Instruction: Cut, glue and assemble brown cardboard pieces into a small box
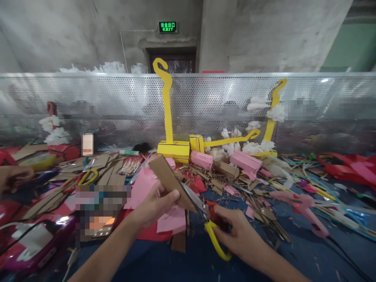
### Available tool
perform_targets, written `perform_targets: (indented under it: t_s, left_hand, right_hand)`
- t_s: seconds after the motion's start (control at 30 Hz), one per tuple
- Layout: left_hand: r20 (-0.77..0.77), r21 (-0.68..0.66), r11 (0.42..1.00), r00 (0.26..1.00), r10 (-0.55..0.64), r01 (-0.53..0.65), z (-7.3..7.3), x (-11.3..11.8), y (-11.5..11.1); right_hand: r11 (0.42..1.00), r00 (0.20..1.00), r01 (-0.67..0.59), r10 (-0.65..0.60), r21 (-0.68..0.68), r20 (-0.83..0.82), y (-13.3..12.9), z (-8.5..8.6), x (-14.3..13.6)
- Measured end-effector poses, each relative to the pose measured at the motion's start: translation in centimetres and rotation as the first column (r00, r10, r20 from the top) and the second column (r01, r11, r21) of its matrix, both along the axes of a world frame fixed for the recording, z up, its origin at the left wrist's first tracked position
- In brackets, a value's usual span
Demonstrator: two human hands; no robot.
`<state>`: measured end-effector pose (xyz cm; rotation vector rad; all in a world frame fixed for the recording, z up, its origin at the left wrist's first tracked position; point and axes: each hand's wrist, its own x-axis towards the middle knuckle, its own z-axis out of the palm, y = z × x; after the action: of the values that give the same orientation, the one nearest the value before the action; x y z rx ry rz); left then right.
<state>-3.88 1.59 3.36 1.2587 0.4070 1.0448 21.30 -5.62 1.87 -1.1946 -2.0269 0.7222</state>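
Left of the scissors, the left hand is pinched, thumb pointing toward them; the right hand curls round their handles. Both forearms slope inward from the scissors' near side.

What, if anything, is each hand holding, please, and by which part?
The left hand holds a brown cardboard strip by its lower left edge; the right hand holds scissors by their handles.

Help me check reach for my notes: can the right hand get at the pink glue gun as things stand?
Likely yes, once freed: the right hand holds scissors, but the pink glue gun lies to its right, with only low scraps between.
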Motion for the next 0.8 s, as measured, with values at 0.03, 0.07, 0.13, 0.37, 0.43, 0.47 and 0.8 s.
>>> perform_targets:
  t_s: [0.03,0.07,0.13,0.37,0.43,0.47,0.8]
  left_hand:
    - [-0.002,-0.004,1.000,1.000,0.005,-0.005,0.1,0.0,0.0]
    - [0.000,-0.007,1.000,1.000,0.011,-0.011,0.2,0.1,-0.1]
    - [0.009,-0.007,1.000,1.000,0.017,-0.017,0.2,0.1,-0.1]
    - [0.010,0.001,1.000,1.000,0.011,-0.011,0.3,0.2,-0.1]
    - [0.017,0.008,1.000,1.000,-0.021,0.021,0.2,0.3,-0.1]
    - [0.024,0.011,0.999,0.999,-0.035,0.034,0.2,0.3,-0.1]
    - [-0.024,0.054,0.998,0.999,-0.039,0.041,-0.2,0.0,0.1]
  right_hand:
    - [1.000,1.000,0.000,0.000,-0.003,-0.009,0.1,-0.1,0.0]
    - [1.000,1.000,-0.001,0.001,-0.007,-0.022,0.1,-0.1,-0.1]
    - [1.000,0.999,0.011,-0.012,-0.004,-0.045,0.2,-0.2,-0.3]
    - [0.990,0.992,0.124,-0.123,0.066,-0.027,-0.2,-0.4,-0.3]
    - [0.987,0.991,0.134,-0.133,0.084,-0.017,-0.3,-0.3,-0.3]
    - [0.988,0.992,0.128,-0.128,0.088,-0.008,-0.4,-0.1,-0.3]
    - [0.999,0.999,0.026,-0.026,-0.026,0.024,-0.6,0.5,-0.5]
